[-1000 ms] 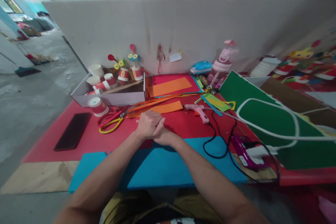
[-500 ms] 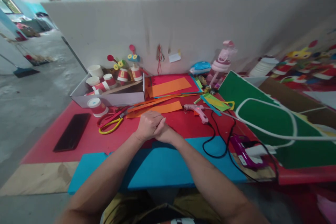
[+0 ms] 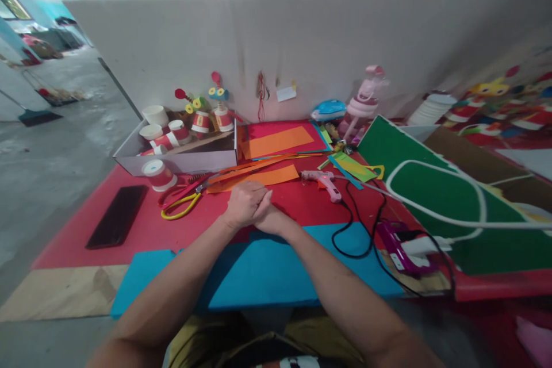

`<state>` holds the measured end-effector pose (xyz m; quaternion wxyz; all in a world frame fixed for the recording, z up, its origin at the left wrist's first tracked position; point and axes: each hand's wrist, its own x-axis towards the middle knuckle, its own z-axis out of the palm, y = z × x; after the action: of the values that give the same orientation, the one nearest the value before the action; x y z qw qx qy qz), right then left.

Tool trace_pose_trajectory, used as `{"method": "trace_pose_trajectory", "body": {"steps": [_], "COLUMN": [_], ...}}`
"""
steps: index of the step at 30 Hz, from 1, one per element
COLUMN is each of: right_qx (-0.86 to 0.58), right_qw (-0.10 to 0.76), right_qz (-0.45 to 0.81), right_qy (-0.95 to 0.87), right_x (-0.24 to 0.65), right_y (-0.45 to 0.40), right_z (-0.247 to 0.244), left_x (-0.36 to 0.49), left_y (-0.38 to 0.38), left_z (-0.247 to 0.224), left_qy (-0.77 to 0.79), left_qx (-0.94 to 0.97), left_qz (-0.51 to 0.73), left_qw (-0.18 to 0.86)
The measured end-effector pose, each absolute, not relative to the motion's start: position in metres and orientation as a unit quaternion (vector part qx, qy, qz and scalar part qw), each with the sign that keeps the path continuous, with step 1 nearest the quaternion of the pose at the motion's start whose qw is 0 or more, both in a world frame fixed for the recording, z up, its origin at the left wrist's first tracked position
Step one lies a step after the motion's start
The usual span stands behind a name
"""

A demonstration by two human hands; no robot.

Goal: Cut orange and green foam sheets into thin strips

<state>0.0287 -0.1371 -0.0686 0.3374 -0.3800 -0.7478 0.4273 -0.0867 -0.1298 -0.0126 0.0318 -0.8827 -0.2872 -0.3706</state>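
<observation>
My left hand and my right hand are clasped together above the front of the red table, fingers closed around each other. No object shows in them; the space between the palms is hidden. Just beyond lie orange paper strips. Scissors with yellow and red handles rest to the left of my hands. A pink glue gun with a small red light lies to the right. Blue paper sheets are spread under my forearms.
At left are a black phone, a red-and-white paper cup and a box of cups and cup figures. A purple power strip, cables and a green board occupy the right. A pale partition stands behind.
My hands stay clasped in the same place. The view has shifted very slightly, and a dark shape beyond the partition at upper right is no longer visible.
</observation>
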Motion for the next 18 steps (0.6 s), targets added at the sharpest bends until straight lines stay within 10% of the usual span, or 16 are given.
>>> {"method": "trace_pose_trajectory", "body": {"steps": [14, 18], "right_qx": [-0.375, -0.388], "right_qw": [0.336, 0.463], "right_qz": [0.396, 0.449], "right_qy": [-0.768, -0.659], "right_x": [0.029, 0.037], "right_y": [-0.138, -0.134], "right_z": [-0.060, -0.037], "left_x": [-0.091, -0.104], "left_y": [-0.127, -0.112], "left_z": [-0.013, -0.014], "left_qy": [-0.305, -0.379], "left_qx": [-0.880, -0.762], "left_qz": [-0.364, -0.500], "left_qw": [-0.018, -0.161]}}
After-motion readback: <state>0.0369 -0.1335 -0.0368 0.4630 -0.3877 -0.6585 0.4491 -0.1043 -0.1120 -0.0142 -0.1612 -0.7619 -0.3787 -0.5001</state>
